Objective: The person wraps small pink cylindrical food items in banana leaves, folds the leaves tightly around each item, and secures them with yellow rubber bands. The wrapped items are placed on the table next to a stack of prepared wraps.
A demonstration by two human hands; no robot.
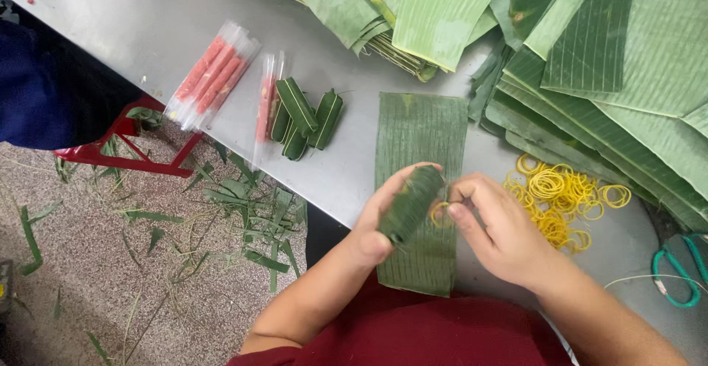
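My left hand [377,218] grips a small roll wrapped in dark green banana leaf [410,204], tilted above a flat rectangular leaf piece [420,134] on the metal table [155,19]. My right hand [495,226] pinches a yellow rubber band [440,213] at the roll's lower side. A pile of yellow rubber bands [560,196] lies just right of my right hand. Several finished leaf-wrapped rolls [304,117] lie in a cluster to the left.
Pink sausage sticks in clear plastic sleeves [214,73] lie at the table's left. Large banana leaves [605,56] are stacked at the back and right. Green-handled scissors [682,270] sit at the far right. A red stool [140,152] and leaf scraps are on the floor.
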